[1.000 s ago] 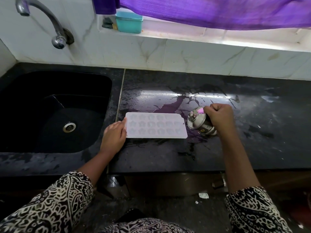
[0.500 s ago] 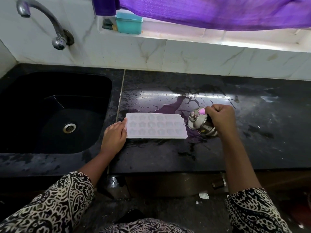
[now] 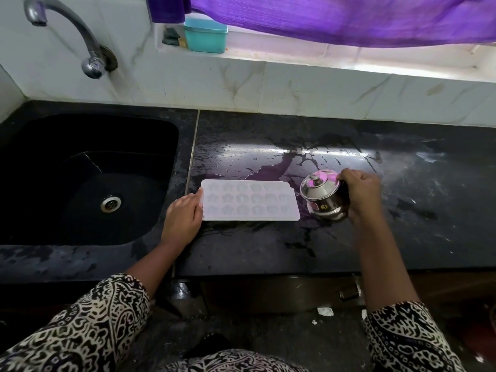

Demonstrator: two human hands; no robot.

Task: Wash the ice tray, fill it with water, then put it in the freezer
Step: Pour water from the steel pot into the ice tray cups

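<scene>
On the wet dark surface (image 3: 268, 253) beside the sink (image 3: 80, 178), the left hand (image 3: 183, 218) steadies the white ice tray (image 3: 249, 200) while the right hand (image 3: 361, 193) grips a tilted steel pot (image 3: 323, 196) just beside it.

My right hand (image 3: 361, 193) covers the far side of the steel pot (image 3: 323, 197); contents not visible. My left hand (image 3: 183, 218) hides the ice tray (image 3: 249, 200) left edge. Water level in cells indeterminate.

Ledge, 12 o'clock: teal lidded plastic box (image 3: 205, 35)
Above: purple cloth curtain (image 3: 349, 17) (hanging low)
Floor, 6 o'clock: white paper scrap (image 3: 325, 311)
</scene>
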